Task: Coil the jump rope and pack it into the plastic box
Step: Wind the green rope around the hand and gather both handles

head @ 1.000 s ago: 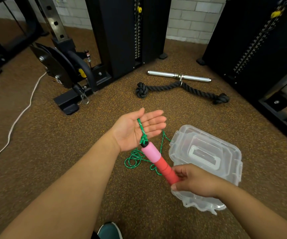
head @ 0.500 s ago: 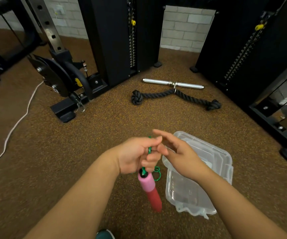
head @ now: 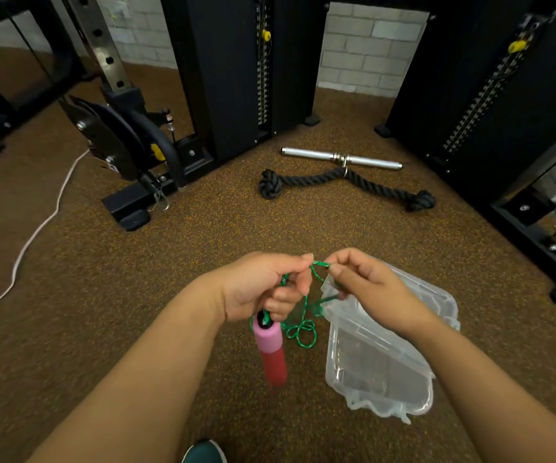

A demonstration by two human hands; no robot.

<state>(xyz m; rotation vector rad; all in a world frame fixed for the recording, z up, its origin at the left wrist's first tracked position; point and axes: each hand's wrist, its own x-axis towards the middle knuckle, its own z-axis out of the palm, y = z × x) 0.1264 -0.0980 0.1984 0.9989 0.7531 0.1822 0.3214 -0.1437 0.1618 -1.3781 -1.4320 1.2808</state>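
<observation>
Now the right hand (head: 366, 289) has let go of the handle (head: 269, 352) and its fingers (head: 331, 262) pinch the green rope (head: 316, 272). The left hand (head: 263, 285) is closed round the rope, handle dangling toward 6 o'clock: coiling has begun, with the plastic box (head: 386, 379) waiting at 4 o'clock.

Floor (head: 203, 248): brown speckled rubber; rear wall (head: 370, 58): pale painted brick; black weight-stack machines (head: 236, 71) along it; chrome bar (head: 340, 158), black knotted rope (head: 343, 182) and white cable (head: 36, 228) lying loose.
</observation>
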